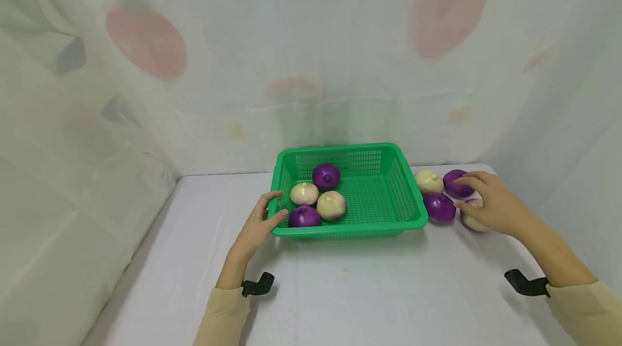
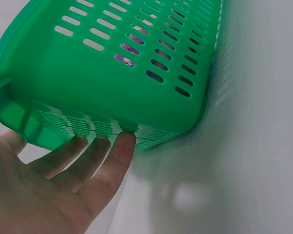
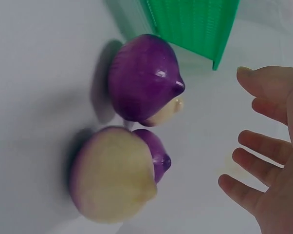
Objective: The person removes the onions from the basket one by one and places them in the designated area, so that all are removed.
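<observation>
A green slotted plastic basket holds two purple onions and two whitish onions in its left half. My left hand grips the basket at its front left corner, thumb over the rim. In the left wrist view its fingers touch the outside wall. My right hand hovers with spread, slightly bent fingers over onions right of the basket and holds nothing. Below it lie a purple onion, a whitish one with a purple tinge, and another purple and pale onion.
A white-covered table carries everything. Behind it hangs a pale curtain printed with fruit, close to the basket's back rim. Black wrist cameras sit on both forearms.
</observation>
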Tool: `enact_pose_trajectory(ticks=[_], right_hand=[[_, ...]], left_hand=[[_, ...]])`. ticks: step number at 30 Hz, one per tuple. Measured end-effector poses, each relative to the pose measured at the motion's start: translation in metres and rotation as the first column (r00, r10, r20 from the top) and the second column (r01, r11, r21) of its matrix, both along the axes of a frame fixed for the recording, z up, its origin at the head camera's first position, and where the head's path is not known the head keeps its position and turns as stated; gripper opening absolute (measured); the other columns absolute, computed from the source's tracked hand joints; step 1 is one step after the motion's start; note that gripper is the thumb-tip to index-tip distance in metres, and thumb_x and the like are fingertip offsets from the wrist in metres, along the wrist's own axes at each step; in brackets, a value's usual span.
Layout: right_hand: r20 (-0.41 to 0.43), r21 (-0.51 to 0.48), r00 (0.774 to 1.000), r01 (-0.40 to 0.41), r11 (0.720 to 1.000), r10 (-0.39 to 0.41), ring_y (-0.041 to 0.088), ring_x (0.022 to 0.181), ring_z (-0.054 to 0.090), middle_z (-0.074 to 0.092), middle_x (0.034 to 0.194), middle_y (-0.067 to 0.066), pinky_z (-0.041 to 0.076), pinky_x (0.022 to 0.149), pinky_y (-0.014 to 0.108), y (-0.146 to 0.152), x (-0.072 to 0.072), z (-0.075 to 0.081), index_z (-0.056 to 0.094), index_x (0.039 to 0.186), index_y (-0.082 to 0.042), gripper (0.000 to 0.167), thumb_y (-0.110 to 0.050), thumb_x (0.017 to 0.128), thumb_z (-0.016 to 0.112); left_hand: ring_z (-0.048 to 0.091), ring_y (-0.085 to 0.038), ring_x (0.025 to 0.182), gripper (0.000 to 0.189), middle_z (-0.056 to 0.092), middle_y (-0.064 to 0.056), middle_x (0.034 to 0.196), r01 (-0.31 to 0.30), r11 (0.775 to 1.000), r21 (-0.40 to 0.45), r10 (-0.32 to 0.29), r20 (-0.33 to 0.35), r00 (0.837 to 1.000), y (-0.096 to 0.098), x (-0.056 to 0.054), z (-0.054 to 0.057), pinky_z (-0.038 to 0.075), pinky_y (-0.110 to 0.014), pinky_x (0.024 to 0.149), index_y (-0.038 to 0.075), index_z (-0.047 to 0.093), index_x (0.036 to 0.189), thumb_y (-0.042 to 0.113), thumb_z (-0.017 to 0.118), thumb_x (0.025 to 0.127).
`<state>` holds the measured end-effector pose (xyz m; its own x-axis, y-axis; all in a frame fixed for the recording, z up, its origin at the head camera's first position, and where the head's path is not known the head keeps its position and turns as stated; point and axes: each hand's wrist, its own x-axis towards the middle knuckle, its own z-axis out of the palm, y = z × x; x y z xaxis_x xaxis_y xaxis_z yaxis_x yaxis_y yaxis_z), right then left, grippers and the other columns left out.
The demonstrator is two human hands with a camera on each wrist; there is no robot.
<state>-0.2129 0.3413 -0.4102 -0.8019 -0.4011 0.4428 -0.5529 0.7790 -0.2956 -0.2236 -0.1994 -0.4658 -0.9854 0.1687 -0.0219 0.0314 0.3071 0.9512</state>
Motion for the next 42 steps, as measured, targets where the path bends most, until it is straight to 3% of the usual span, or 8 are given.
enact_pose_trajectory(ticks=[9,17,19,24,27,34,38,42], right_hand=[[0.084,-0.103,0.996,0.025,0.994,-0.017,0.046,0.118,0.05,0.057,0.125,0.026,0.041,0.093,0.066,-0.02,0.004,0.008,0.063,0.123,0.003,0.044,-0.01,0.085,0.081],[0.124,-0.154,0.992,0.046,0.987,-0.027,0.036,0.116,0.053,0.056,0.126,0.017,0.047,0.084,0.047,-0.038,0.006,0.002,0.06,0.129,-0.003,0.046,-0.014,0.089,0.079],[0.15,-0.176,0.989,0.045,0.983,-0.019,0.035,0.115,0.055,0.057,0.126,0.016,0.049,0.089,0.048,-0.042,0.006,-0.001,0.058,0.132,-0.002,0.047,-0.016,0.091,0.077],[0.282,-0.243,0.959,0.054,0.969,0.017,0.046,0.117,0.058,0.053,0.137,0.022,0.049,0.094,0.06,-0.053,0.007,-0.008,0.048,0.143,0.001,0.058,-0.024,0.096,0.073],[0.337,-0.288,0.94,0.054,0.956,0.048,0.048,0.117,0.059,0.048,0.144,0.025,0.051,0.092,0.06,-0.058,0.008,-0.013,0.044,0.147,0.002,0.063,-0.025,0.097,0.072],[0.365,-0.354,0.926,0.045,0.934,0.093,0.037,0.114,0.06,0.053,0.14,0.021,0.057,0.088,0.039,-0.069,0.006,-0.023,0.043,0.148,0.002,0.062,-0.022,0.098,0.071],[0.413,-0.382,0.904,0.064,0.922,0.108,0.033,0.109,0.061,0.058,0.129,0.019,0.054,0.085,0.026,-0.073,0.007,-0.026,0.043,0.149,-0.001,0.062,-0.023,0.099,0.07],[0.465,-0.431,0.873,0.081,0.899,0.144,0.031,0.108,0.062,0.06,0.125,0.021,0.053,0.082,0.024,-0.076,0.008,-0.029,0.041,0.151,-0.003,0.063,-0.023,0.099,0.069]], left_hand=[[0.039,-0.041,0.143,0.055,0.031,-0.007,0.161,0.004,1.0,-0.003,-0.004,-0.012,1.0,0.0,0.001,0.002,0.033,-0.065,0.11,0.03,0.041,0.149,0.034,0.066,0.101],[0.036,-0.042,0.144,0.058,0.029,-0.009,0.162,0.005,1.0,-0.01,-0.005,-0.008,1.0,0.001,0.002,0.003,0.031,-0.066,0.11,0.03,0.041,0.149,0.039,0.067,0.099],[0.035,-0.042,0.144,0.059,0.029,-0.009,0.162,0.006,1.0,-0.013,-0.007,-0.007,1.0,0.001,0.002,0.003,0.031,-0.066,0.11,0.029,0.041,0.15,0.042,0.068,0.098],[0.035,-0.042,0.145,0.058,0.029,-0.009,0.162,0.003,1.0,-0.017,-0.003,0.0,1.0,0.001,0.002,0.003,0.03,-0.067,0.111,0.029,0.04,0.15,0.04,0.067,0.099],[0.035,-0.043,0.144,0.057,0.029,-0.009,0.163,0.002,1.0,-0.018,-0.002,0.003,1.0,0.001,0.003,0.003,0.03,-0.067,0.111,0.029,0.04,0.15,0.037,0.066,0.1],[0.034,-0.042,0.145,0.055,0.029,-0.009,0.162,0.001,1.0,-0.016,-0.001,-0.004,1.0,0.0,0.001,0.001,0.03,-0.066,0.111,0.031,0.041,0.149,0.038,0.066,0.1],[0.034,-0.042,0.145,0.058,0.03,-0.009,0.162,0.002,1.0,-0.013,-0.002,-0.004,1.0,-0.001,0.0,-0.001,0.03,-0.067,0.111,0.031,0.042,0.148,0.044,0.067,0.098],[0.034,-0.042,0.145,0.058,0.029,-0.009,0.162,0.004,1.0,-0.013,-0.004,-0.002,1.0,0.0,0.0,-0.001,0.03,-0.067,0.111,0.03,0.042,0.149,0.043,0.067,0.098]])
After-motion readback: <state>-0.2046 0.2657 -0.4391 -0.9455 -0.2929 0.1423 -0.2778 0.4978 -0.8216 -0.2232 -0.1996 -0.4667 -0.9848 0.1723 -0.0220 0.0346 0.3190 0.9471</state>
